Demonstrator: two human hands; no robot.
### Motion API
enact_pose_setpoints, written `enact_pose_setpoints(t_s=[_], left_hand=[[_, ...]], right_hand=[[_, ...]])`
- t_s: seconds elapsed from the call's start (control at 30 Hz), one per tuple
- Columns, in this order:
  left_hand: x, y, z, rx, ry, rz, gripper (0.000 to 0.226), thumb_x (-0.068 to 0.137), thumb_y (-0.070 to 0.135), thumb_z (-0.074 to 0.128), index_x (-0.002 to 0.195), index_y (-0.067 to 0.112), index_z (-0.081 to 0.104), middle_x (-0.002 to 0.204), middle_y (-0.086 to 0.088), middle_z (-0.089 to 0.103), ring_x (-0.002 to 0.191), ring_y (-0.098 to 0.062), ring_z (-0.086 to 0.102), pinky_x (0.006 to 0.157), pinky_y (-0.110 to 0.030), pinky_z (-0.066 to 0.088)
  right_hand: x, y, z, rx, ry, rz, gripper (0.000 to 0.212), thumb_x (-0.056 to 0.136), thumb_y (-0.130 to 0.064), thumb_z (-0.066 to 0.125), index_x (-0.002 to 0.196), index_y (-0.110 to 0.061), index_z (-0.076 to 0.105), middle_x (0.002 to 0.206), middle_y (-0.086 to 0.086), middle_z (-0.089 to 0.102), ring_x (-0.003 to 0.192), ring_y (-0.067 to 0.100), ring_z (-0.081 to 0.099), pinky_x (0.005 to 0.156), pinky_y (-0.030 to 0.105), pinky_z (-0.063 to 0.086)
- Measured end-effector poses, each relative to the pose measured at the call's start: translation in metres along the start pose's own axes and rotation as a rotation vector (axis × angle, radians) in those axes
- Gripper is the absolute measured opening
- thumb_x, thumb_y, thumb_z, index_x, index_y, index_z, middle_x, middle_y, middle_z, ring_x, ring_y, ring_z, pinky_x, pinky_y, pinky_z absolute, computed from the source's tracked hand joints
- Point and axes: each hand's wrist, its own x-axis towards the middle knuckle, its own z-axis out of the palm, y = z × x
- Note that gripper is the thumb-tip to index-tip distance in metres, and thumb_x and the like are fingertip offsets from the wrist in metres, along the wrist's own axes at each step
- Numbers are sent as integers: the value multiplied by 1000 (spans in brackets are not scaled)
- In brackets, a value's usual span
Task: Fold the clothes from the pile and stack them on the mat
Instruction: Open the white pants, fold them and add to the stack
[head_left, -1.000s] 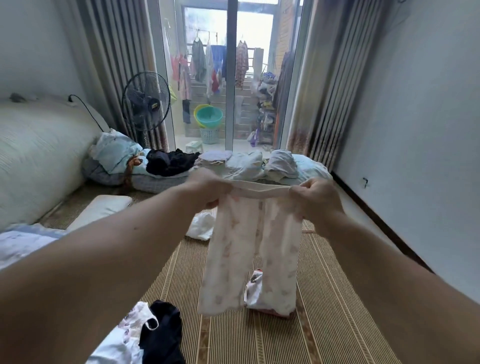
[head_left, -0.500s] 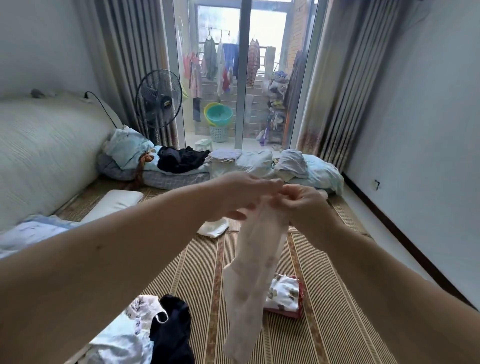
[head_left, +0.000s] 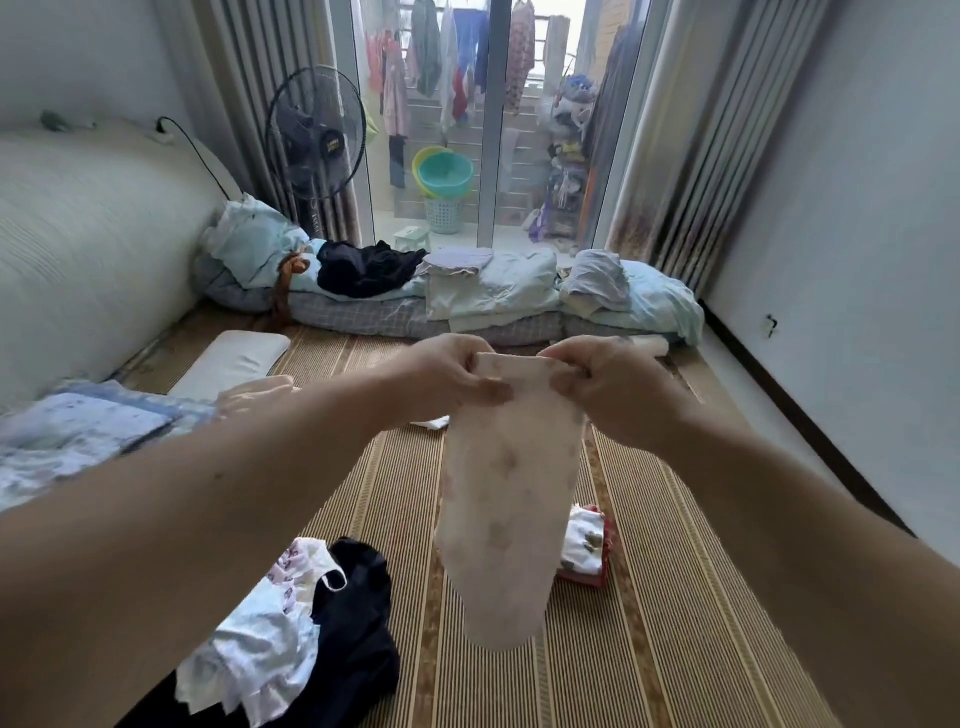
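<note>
A pair of small pale pink printed trousers (head_left: 511, 499) hangs in the air, folded lengthwise so one leg lies over the other. My left hand (head_left: 447, 376) pinches the waistband's left end and my right hand (head_left: 608, 387) pinches its right end. Below lies the striped straw mat (head_left: 649, 597). A small folded stack (head_left: 587, 545) of white printed and red cloth sits on the mat, partly hidden behind the trousers. The unfolded pile (head_left: 301, 639) of white, floral and black clothes lies at the lower left.
A white pillow (head_left: 228, 358) and a bed (head_left: 78, 249) are on the left. Folded bedding (head_left: 467, 296) lines the mat's far edge, with a standing fan (head_left: 317, 140) and glass balcony doors behind. A small white cloth (head_left: 431, 423) lies on the mat under my left hand.
The trousers hung spread with both legs side by side; my hands came together, doubling them lengthwise. Now both hands hold the narrower waistband a short way apart.
</note>
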Motion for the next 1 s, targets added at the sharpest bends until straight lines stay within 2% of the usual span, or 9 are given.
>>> enact_pose_setpoints(t_s=[0.1,0.2,0.33,0.47,0.6,0.73,0.8,0.93,1.0], left_hand=[[18,-24,4,80,54,-75,22,51,21,70,72,22,64,79,-8,61,78,-26,58,72,-40,46],[37,-54,10,288,118,-125,12,69,11,68,76,19,63,77,-2,62,74,-19,59,64,-27,46],[70,-100,14,580,259,-83,4,84,17,64,81,18,63,85,-3,63,74,-18,59,51,-20,36],[103,-145,6,559,310,-89,7,86,24,64,84,25,57,81,6,55,73,-13,52,51,-17,28],[107,-184,10,474,339,-66,12,85,26,66,81,28,55,79,4,61,71,-14,55,55,-24,37],[70,-233,44,361,226,-82,22,86,18,68,73,27,53,68,8,58,54,-4,53,47,-16,38],[51,-267,65,333,156,-120,29,83,14,69,67,28,51,61,5,57,48,-3,52,43,-16,35],[23,-353,108,462,18,-283,21,79,26,62,63,33,50,67,7,58,61,-6,56,49,-24,43],[10,-395,132,550,-127,-333,17,75,23,50,59,28,47,65,9,55,67,-10,55,53,-28,41]], right_hand=[[9,22,24,-36,26,96,20,90,-4,54,93,-19,66,76,-7,60,68,9,53,58,8,40],[26,55,58,105,-28,233,31,92,-1,49,82,-28,60,78,-6,59,74,13,56,72,26,50],[57,95,99,170,7,324,22,94,-5,48,89,-22,62,70,-6,57,59,9,49,47,15,38],[82,127,129,221,0,315,25,93,-7,52,82,-27,61,72,-8,59,65,11,53,56,20,41],[79,145,143,230,-15,261,21,95,-7,51,92,-23,65,83,-12,62,70,4,55,60,18,45],[41,176,178,208,-139,295,23,95,-10,54,96,-27,68,92,-9,65,66,6,57,61,25,48],[14,194,202,228,-225,350,25,94,-10,56,94,-33,66,85,-13,64,60,-3,55,59,14,44],[-48,239,260,166,-374,486,27,92,-16,60,116,-27,66,104,-17,65,99,-2,60,93,19,47],[-77,261,289,142,-454,553,28,92,-19,60,117,-30,66,108,-17,65,104,1,59,96,18,44]])
